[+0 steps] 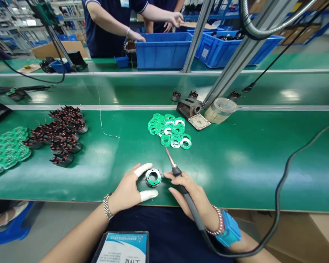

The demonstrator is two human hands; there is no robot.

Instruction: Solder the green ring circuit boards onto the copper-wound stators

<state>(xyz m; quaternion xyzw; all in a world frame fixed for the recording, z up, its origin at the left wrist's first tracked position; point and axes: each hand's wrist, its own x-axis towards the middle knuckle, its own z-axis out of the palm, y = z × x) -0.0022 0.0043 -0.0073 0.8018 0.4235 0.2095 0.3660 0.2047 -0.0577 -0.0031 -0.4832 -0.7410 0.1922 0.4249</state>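
Observation:
My left hand (pixel 130 188), with white covers on two fingertips, is spread around a motor stator (pixel 153 178) topped by a green ring-shaped circuit board. Small gaps show between those fingertips and the part. A soldering iron (pixel 188 199) lies in my right hand (pixel 196 197), its tip pointing up and away from me, toward a loose pile of green and white ring boards (pixel 170 129). The fingertips of this hand are close to the stator's right side.
Several bare stators (pixel 61 133) and a heap of green boards (pixel 8 149) sit at left. An iron holder (pixel 190 107), sponge (pixel 199 121) and cloudy jar (pixel 220 110) stand beyond. The iron's cable (pixel 282 182) loops right. A co-worker's hands (pixel 177 19) are by blue bins (pixel 164 53).

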